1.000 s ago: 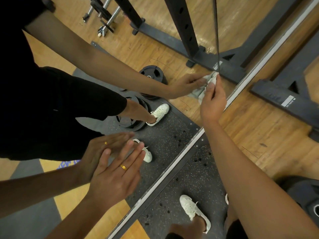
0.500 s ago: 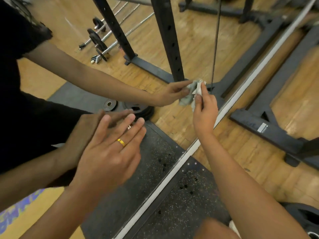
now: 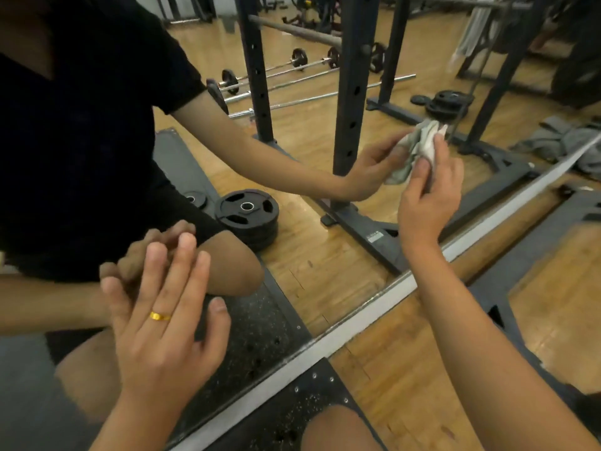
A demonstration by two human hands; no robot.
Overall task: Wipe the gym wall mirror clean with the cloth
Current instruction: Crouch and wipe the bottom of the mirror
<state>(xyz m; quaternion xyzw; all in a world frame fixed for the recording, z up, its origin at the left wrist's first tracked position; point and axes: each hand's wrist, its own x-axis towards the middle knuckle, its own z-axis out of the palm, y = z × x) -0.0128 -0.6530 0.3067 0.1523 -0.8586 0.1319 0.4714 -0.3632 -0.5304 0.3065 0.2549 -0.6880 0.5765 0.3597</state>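
Now, right hand [image 3: 426, 203] pinches the crumpled cloth [image 3: 422, 144] against the wall mirror [image 3: 325, 271].
Left hand [image 3: 162, 330] lies flat on it, fingers straight.

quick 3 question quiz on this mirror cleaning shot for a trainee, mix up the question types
1. Fill in: the right hand grips a crumpled ____ against the mirror.
2. True or false: the left hand is curled into a fist.
3. The ring is on: A) the left hand B) the right hand C) neither hand.

Key: 1 cloth; 2 false, it lies flat and open on the mirror; 3 A.
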